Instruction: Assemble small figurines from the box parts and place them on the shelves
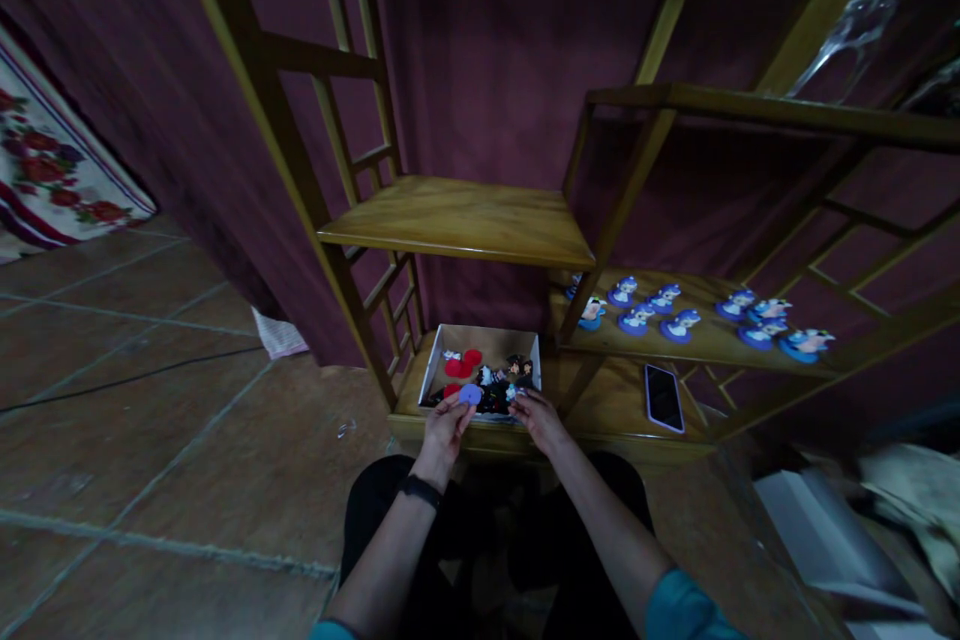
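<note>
My left grip (444,428) pinches a flat, round purple disc (470,394) above the near side of an open white cardboard box (499,338); rightward, my right grip (541,420) pinches a small blue-and-white figurine (512,392). I judge I'm matching pieces, which calls for careful alignment.

Wooden shelf (465,215): figurines (636,320) on right board (716,342); open box (487,338), phone (664,398) on bottom board (609,398).

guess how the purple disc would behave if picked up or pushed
The purple disc is probably stiff: pinched near its edge in the left grip, it shows no obvious sag. It looks small beside the box, so it is likely light. Its round outline suggests it might roll if stood on edge.
</note>
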`<state>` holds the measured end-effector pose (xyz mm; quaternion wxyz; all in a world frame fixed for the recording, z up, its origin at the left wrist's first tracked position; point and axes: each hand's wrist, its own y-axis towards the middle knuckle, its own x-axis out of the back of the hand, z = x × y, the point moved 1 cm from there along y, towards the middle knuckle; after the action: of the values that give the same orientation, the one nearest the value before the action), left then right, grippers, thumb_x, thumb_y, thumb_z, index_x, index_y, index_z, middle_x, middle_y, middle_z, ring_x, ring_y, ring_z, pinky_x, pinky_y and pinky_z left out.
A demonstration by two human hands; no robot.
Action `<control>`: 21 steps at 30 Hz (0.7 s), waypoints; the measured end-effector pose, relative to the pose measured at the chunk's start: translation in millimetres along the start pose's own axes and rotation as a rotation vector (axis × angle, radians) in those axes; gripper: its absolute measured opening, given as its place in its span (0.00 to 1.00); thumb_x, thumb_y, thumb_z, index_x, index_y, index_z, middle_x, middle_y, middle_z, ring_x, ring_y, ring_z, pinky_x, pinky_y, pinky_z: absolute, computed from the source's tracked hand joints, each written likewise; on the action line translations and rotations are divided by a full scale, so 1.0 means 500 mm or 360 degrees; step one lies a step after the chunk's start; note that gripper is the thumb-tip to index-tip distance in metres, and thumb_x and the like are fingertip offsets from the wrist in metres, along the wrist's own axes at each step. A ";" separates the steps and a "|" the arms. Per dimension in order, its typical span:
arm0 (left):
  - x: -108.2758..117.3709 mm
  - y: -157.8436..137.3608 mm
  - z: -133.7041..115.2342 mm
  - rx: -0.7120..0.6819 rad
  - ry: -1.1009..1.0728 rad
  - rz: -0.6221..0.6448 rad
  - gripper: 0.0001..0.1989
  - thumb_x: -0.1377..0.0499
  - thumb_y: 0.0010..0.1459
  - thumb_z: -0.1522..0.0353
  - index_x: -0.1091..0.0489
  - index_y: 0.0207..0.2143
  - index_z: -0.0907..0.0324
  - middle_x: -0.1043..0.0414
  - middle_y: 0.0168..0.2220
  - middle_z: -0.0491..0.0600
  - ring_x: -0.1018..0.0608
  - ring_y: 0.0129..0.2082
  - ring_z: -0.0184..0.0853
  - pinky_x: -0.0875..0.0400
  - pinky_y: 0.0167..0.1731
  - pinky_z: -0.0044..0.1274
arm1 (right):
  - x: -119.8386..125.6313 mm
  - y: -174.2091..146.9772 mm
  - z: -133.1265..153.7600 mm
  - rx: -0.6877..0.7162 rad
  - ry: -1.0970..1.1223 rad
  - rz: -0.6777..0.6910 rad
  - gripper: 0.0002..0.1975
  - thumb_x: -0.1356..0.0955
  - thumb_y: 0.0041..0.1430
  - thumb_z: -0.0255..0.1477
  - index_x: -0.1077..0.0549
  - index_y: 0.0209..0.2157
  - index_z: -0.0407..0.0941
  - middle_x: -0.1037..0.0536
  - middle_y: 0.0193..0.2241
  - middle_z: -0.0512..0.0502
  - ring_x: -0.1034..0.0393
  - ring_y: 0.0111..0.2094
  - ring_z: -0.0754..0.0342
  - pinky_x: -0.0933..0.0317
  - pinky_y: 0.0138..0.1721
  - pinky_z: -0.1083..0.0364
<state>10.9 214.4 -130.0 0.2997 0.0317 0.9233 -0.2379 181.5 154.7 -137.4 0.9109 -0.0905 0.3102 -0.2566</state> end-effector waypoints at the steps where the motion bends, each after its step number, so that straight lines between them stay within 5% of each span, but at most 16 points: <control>1: -0.001 -0.003 0.000 0.0005 -0.0002 0.0000 0.11 0.39 0.42 0.83 0.30 0.29 0.63 0.24 0.28 0.49 0.22 0.30 0.32 0.26 0.34 0.22 | -0.004 -0.006 0.002 0.0008 -0.0007 0.0010 0.13 0.25 0.34 0.28 0.27 0.26 0.42 0.24 0.23 0.50 0.29 0.26 0.57 0.31 0.31 0.56; 11: -0.023 -0.052 0.011 -0.0003 -0.0075 0.0074 0.09 0.38 0.43 0.82 0.29 0.28 0.64 0.24 0.27 0.49 0.22 0.29 0.30 0.26 0.37 0.23 | -0.077 -0.060 0.027 0.0343 -0.0506 0.0197 0.15 0.28 0.40 0.33 0.27 0.34 0.45 0.26 0.26 0.52 0.31 0.26 0.57 0.31 0.27 0.57; 21: -0.032 -0.108 0.013 -0.0090 -0.0134 0.0098 0.10 0.34 0.39 0.77 0.28 0.29 0.64 0.24 0.26 0.49 0.22 0.28 0.30 0.29 0.41 0.26 | -0.085 -0.076 0.016 0.0463 -0.0832 0.0216 0.16 0.30 0.42 0.31 0.27 0.37 0.49 0.24 0.33 0.51 0.30 0.33 0.54 0.32 0.30 0.57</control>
<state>16.7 164.7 -102.8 0.3462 0.0417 0.9149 -0.2034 142.3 144.8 -96.7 0.9783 -0.0013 0.0307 -0.2049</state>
